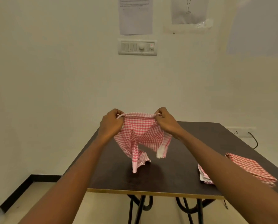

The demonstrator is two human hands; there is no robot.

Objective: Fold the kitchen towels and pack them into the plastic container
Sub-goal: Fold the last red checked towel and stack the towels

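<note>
A pink-and-white checked kitchen towel [140, 136] hangs in the air above the dark table [164, 173], its lower end touching the tabletop. My left hand [111, 122] pinches its top left corner. My right hand [166, 121] pinches the top right corner, and the top edge is stretched between the two. More checked towels [248, 167] lie in a flat pile at the table's right side, partly hidden behind my right forearm. No plastic container is in view.
The table stands against a pale wall with a switch panel [137, 46] and taped papers [136, 15]. A wall socket with a black cable [253, 139] is behind the table's right corner. Black metal legs [140, 209] show under the front edge.
</note>
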